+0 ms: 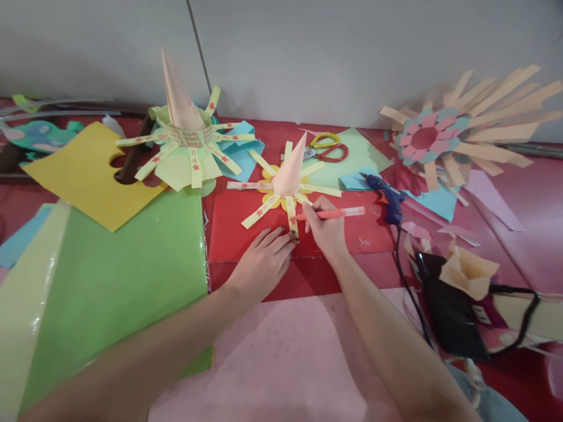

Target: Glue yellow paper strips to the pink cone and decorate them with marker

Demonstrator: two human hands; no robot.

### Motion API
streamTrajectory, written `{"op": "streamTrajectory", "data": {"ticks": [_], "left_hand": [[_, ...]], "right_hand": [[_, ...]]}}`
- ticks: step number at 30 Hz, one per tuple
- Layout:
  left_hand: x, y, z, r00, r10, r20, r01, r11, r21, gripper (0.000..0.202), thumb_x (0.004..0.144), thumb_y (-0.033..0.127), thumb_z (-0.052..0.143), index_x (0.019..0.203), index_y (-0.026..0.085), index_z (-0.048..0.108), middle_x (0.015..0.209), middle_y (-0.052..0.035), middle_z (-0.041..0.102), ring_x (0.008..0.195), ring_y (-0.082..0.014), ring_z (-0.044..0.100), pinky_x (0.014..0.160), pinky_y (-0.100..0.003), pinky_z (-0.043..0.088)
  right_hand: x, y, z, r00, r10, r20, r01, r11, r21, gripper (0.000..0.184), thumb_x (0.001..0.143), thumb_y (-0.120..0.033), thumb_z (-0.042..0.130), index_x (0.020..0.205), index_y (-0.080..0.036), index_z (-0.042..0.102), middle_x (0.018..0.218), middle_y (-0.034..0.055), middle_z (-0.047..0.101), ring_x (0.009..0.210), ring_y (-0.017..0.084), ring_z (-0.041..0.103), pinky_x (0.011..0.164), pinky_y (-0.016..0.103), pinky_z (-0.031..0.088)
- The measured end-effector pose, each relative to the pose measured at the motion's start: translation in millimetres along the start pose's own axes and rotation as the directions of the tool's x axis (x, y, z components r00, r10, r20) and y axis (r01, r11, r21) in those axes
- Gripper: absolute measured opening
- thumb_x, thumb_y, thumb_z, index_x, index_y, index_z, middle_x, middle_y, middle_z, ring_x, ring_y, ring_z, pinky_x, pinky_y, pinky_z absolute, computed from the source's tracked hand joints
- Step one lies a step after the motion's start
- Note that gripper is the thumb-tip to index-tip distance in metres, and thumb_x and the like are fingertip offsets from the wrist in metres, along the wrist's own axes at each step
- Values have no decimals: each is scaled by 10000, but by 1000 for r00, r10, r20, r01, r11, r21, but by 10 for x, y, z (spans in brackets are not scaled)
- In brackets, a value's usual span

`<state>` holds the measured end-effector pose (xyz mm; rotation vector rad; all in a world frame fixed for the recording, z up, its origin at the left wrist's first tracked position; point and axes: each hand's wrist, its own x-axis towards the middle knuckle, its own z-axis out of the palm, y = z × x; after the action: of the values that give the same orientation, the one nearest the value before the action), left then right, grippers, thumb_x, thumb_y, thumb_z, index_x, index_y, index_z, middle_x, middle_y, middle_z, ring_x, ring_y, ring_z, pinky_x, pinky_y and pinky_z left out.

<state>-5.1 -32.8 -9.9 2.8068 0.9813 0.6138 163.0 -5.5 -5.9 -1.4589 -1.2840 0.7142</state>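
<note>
A small paper craft stands on the red surface: a pale pink cone [289, 173] on a yellow scalloped base, with yellow strips spreading outward. Several strips carry red stars and lettering. My left hand [266, 261] lies flat with fingers stretched, its tips touching the end of the front strip [291, 210]. In my right hand [326, 225] is a red marker pen [345, 213], gripped between thumb and fingers, its tip at the star on that front strip. Behind to the left stands a larger similar craft with a pink cone [181, 105] and a lettered green band [187, 136].
Scissors [328, 147] with yellow and red handles lie behind the cone. A blue glue gun [389, 200] with a cord lies right, below a peach-stripped paper flower [424, 139]. Yellow [88, 176] and green sheets [127, 281] cover the left. A grey wall [308, 64] rises behind.
</note>
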Motion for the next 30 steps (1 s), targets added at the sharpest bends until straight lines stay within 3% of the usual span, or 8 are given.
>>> {"op": "streamTrajectory", "data": {"ticks": [4,9,15,19,22,27,30], "left_hand": [[-5,-8,5,1000,0,10,0,1000,10,299,920,151,405,1151,131,594,1176,-55,637,1158,-235,544,1021,-418,430],[-4,-23,22,1000,-3,-17,3,1000,-25,277,912,146,415,1113,134,605,1159,-66,625,1130,-230,555,1014,-414,438],[17,-16,14,997,-49,-67,40,991,-127,256,883,125,429,1077,131,596,1134,-101,574,1005,-211,578,908,-387,505],[11,7,-1,991,1,-132,-21,989,-147,237,891,116,415,1043,131,596,1062,-92,586,952,-191,575,885,-369,513],[8,24,-11,984,58,-168,-80,988,-131,220,890,105,415,992,115,610,990,-89,604,907,-183,584,873,-347,515],[9,32,-16,976,123,-181,-144,984,-108,244,896,106,381,965,131,614,944,-68,621,873,-157,599,916,-342,494],[0,25,-1,976,130,-173,-150,983,-107,234,890,111,399,977,127,616,946,-66,627,868,-158,602,907,-332,497]], "right_hand": [[-2,9,5,999,38,-39,-35,997,70,344,826,-277,547,557,-217,340,387,-105,352,365,59,370,446,201,348],[-3,-19,34,992,69,-105,-43,970,239,285,823,-376,565,639,-214,419,439,-104,395,414,75,462,510,230,493],[-14,-16,45,968,-66,-240,103,984,146,198,844,-397,532,907,-218,589,774,-26,629,460,56,457,540,247,533],[88,-28,6,944,-146,-295,171,983,60,223,863,-409,495,855,-215,604,862,14,681,585,94,571,629,267,538],[264,-116,-38,929,-155,-336,195,977,86,250,841,-442,516,837,-211,612,848,19,688,632,109,601,636,270,548],[611,-334,-51,970,-74,-230,113,981,160,320,795,-508,547,920,-224,627,927,34,688,670,111,613,552,238,550],[758,-418,-3,990,-75,-117,91,986,142,340,799,-520,534,957,-236,636,957,36,679,564,84,578,466,216,524]]}}
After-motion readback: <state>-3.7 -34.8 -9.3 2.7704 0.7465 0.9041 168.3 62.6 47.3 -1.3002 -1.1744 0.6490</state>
